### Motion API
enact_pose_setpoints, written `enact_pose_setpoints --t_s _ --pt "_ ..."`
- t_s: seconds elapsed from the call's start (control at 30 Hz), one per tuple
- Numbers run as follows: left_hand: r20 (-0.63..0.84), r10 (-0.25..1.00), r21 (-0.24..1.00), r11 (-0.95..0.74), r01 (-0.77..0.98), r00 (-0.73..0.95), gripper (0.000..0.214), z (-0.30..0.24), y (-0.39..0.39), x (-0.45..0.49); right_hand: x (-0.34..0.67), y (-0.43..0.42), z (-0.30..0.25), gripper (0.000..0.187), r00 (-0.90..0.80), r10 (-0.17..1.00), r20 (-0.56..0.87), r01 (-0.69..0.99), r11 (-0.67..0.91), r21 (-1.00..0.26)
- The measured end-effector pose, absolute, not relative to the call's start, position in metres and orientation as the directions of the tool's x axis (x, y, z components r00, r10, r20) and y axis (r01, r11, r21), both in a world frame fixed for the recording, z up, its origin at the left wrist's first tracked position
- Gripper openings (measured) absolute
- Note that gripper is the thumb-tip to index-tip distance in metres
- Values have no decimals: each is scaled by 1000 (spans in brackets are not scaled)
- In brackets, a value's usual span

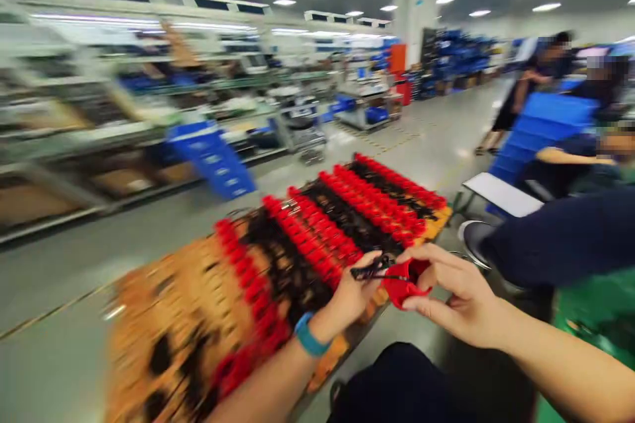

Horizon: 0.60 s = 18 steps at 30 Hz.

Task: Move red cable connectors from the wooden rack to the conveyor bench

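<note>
My right hand [454, 291] pinches a red cup-shaped plastic part [397, 289], its hollow side turned towards the palm. Close against it, my left hand [350, 294] is closed on a small black part [370, 269] with a thin dark strip that reaches to the red part. A teal band circles the left wrist. Both hands are above the near edge of a wooden board [173, 277]. Rows of similar red parts [307, 238] stand on that board, with dark tangled parts [282, 264] between the rows. Motion blurs the finer detail.
Blue bins [213, 158] stand by the long shelving at left. Stacked blue crates [546, 125], a white-topped bench [501, 193] and several people are on the right. A co-worker's dark-clothed leg [560, 234] reaches close to my right arm. Green material [595, 324] lies at lower right.
</note>
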<state>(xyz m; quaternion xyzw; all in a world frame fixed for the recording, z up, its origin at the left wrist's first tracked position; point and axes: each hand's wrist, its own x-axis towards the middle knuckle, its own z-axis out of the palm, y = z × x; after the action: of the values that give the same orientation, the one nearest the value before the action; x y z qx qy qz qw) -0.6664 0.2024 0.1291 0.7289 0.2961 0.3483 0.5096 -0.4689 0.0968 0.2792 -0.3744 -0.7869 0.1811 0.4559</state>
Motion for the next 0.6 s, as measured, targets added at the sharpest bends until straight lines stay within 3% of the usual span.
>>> enact_pose_setpoints --t_s 0.1,0.27,0.33,0.47,0.6 --pt "198 918 963 -247 106 344 32 146 260 -761 -551 173 263 18 -379 715 587 304 696 -651" --pt "57 998 988 -61 143 33 46 157 338 -933 -693 259 209 19 -450 645 617 263 757 -599" --pt "-46 999 993 47 105 -3 50 146 352 -995 -744 274 176 20 -531 649 545 313 748 -585" --pt "-272 962 962 271 -12 -12 39 93 333 -1084 -828 284 100 22 -728 623 288 423 737 -527" --pt "-370 927 924 361 -126 -57 32 31 288 -1122 -876 281 32 25 -827 550 117 433 756 -491"
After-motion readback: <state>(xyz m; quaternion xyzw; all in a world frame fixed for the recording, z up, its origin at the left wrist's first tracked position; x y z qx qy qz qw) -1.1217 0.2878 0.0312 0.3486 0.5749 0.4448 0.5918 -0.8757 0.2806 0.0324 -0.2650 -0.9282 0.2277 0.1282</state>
